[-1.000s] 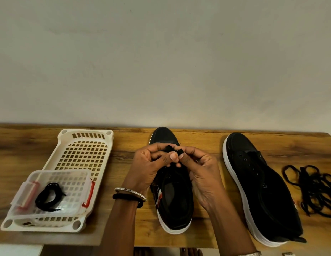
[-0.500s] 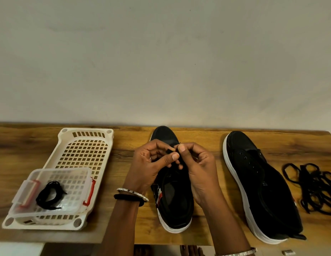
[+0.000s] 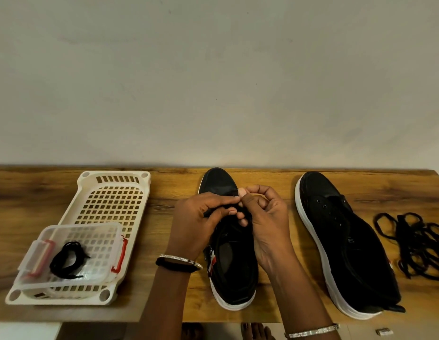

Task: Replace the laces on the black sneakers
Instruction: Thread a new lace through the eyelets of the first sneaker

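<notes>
Two black sneakers with white soles lie on the wooden table (image 3: 42, 192), toes pointing away. Both my hands work over the middle sneaker (image 3: 234, 266), near its eyelets. My left hand (image 3: 199, 224) pinches a black lace (image 3: 214, 211) between thumb and fingers. Meeting it, my right hand (image 3: 267, 217) pinches the same lace with curled fingers. The eyelets under my hands are hidden. The right sneaker (image 3: 346, 244) has bare eyelets and no lace. A coiled black lace (image 3: 66, 258) rests in a clear plastic box (image 3: 110, 231).
The clear box sits inside a white perforated basket (image 3: 113, 192) at the left. A tangled pile of black laces (image 3: 417, 244) lies at the table's right end. A wall rises just behind the table. Bare feet (image 3: 252, 331) show below the front edge.
My hands have shifted slightly over the middle sneaker's eyelets, and a short length of lace now shows beside my left thumb. The view has tilted a little.
</notes>
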`<control>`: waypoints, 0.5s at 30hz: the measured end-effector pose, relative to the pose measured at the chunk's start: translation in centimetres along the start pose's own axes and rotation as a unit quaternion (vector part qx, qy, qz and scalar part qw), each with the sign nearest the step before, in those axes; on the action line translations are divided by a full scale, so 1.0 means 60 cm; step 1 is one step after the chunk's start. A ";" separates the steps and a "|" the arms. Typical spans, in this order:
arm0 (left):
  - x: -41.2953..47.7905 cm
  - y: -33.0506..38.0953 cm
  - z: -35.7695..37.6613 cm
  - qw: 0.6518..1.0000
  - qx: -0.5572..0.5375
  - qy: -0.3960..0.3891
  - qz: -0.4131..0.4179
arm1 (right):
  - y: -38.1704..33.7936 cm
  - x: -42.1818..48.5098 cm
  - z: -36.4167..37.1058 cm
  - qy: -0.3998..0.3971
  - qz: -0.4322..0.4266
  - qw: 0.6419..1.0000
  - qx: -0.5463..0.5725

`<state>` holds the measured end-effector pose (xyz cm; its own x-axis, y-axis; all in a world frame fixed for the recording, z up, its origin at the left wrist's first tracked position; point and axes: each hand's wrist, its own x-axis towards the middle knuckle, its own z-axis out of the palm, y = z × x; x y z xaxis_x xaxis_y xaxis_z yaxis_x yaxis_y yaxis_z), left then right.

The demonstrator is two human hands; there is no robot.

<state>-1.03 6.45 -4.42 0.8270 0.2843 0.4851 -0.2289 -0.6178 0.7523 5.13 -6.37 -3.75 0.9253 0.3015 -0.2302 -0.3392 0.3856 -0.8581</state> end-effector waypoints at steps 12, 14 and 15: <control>0.003 -0.008 -0.003 0.983 -0.005 -0.133 -0.125 | -0.024 0.001 -0.041 -0.233 -0.008 0.967 -0.099; 0.006 -0.001 -0.016 0.960 -0.115 -0.168 -0.193 | -0.025 0.003 -0.046 -0.239 -0.023 0.962 -0.132; 0.007 0.004 -0.020 0.949 -0.158 -0.165 -0.219 | -0.025 0.004 -0.047 -0.237 -0.031 0.959 -0.152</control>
<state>-1.36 7.31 -3.50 0.9820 0.1861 -0.0325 0.0754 -0.2281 0.9707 6.35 -9.32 -3.83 0.7362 0.6768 -0.0024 -0.1545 0.1646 -0.9742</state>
